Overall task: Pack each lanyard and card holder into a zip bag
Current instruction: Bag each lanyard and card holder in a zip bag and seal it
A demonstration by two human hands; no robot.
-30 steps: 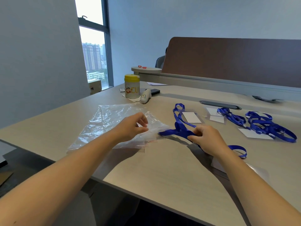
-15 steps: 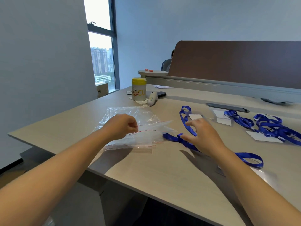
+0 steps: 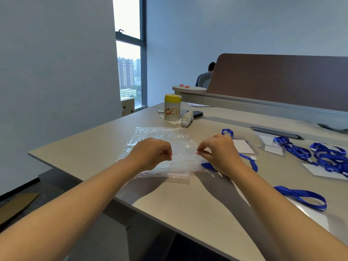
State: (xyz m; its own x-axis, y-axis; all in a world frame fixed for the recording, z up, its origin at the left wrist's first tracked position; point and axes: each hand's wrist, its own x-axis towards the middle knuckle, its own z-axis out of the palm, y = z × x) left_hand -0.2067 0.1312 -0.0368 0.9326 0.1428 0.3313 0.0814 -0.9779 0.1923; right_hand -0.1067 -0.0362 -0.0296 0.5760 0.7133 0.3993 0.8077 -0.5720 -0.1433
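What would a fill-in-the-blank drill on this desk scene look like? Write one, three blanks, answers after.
1. Both hands, the left hand and the right hand, pinch the mouth of a clear zip ____.
2. The lanyards on the desk are ____ in colour.
3. The canister near the window has a ____ lid.

Missing words: bag; blue; yellow
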